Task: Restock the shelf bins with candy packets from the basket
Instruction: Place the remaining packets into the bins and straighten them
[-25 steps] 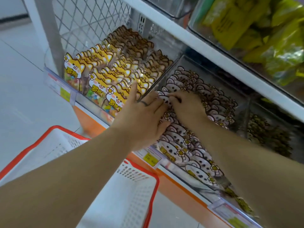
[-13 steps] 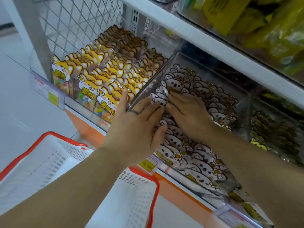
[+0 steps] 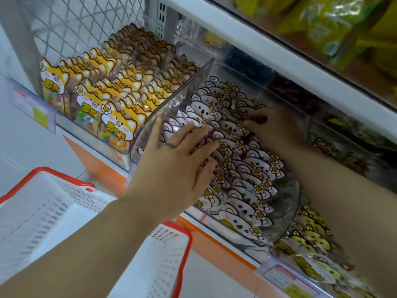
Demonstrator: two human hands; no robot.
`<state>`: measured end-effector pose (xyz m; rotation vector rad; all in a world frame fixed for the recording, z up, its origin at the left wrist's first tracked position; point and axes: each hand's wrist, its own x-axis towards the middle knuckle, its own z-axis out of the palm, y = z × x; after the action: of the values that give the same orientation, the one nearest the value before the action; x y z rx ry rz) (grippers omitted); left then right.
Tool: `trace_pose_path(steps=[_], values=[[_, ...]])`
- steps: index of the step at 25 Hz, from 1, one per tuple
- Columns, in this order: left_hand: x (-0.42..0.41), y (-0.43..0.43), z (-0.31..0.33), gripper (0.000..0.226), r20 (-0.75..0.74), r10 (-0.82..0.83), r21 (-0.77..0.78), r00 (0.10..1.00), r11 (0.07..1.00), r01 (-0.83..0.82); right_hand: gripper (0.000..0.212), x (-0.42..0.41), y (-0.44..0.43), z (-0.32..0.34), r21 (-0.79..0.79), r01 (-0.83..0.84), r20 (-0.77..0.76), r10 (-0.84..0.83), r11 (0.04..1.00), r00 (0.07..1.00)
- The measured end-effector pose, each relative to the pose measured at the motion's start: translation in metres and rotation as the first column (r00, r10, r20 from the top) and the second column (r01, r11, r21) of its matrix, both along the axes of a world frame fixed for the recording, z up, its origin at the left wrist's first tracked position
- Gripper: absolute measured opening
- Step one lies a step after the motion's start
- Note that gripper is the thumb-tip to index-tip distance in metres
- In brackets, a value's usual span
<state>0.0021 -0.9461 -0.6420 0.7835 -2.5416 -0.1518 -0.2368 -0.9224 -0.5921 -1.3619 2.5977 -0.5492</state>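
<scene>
White bear-faced candy packets [image 3: 255, 168] stand in rows in the clear middle bin [image 3: 171, 104] on the shelf. My left hand [image 3: 171, 166] lies on the front left rows, its straight fingers pressing the packet tops. Farther back in the same bin my right hand [image 3: 272, 125] reaches in, fingertips pushed in among the packets at mid-row; what those fingertips touch is partly hidden. The white basket with a red rim [image 3: 64, 211] sits below left, under my left forearm, and no packets show in the part I see.
The left bin holds yellow cat-faced packets [image 3: 107, 97]. At the right stands a bin of yellow-green packets [image 3: 311, 239]. Above runs a white shelf edge [image 3: 268, 48] under green bags. Price tags [image 3: 34, 108] line the orange shelf front. Wire mesh closes the left end.
My right hand has slid right and deeper into the middle bin, apart from my left hand. My left hand stays pressed on the front rows.
</scene>
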Motion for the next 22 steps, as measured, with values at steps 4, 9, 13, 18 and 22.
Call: trace_pose_path(steps=[4,9,13,18,22], values=[[-0.004,-0.001,-0.003,0.049,-0.011,0.012,-0.016,1.000,1.000,-0.013,0.028,-0.007,-0.006,-0.004,-0.020,0.015,-0.043,-0.015,1.000,0.999],[-0.004,-0.002,-0.006,0.048,0.003,0.014,-0.028,1.000,1.000,-0.014,0.039,-0.004,-0.020,-0.001,0.069,0.032,0.005,-0.033,0.997,0.999],[-0.002,-0.001,-0.005,0.049,0.011,0.011,-0.022,1.000,1.000,-0.011,0.027,-0.004,-0.031,-0.006,0.224,0.094,-0.109,-0.071,0.970,0.992],[-0.001,0.000,-0.006,0.048,0.023,0.014,-0.030,1.000,0.999,-0.013,0.015,0.013,-0.007,-0.010,0.023,0.171,-0.146,-0.166,0.985,0.975],[-0.002,0.000,-0.006,0.049,0.044,0.028,-0.025,0.999,0.999,-0.026,0.020,0.014,0.000,-0.012,-0.128,0.198,-0.099,-0.211,0.972,0.972]])
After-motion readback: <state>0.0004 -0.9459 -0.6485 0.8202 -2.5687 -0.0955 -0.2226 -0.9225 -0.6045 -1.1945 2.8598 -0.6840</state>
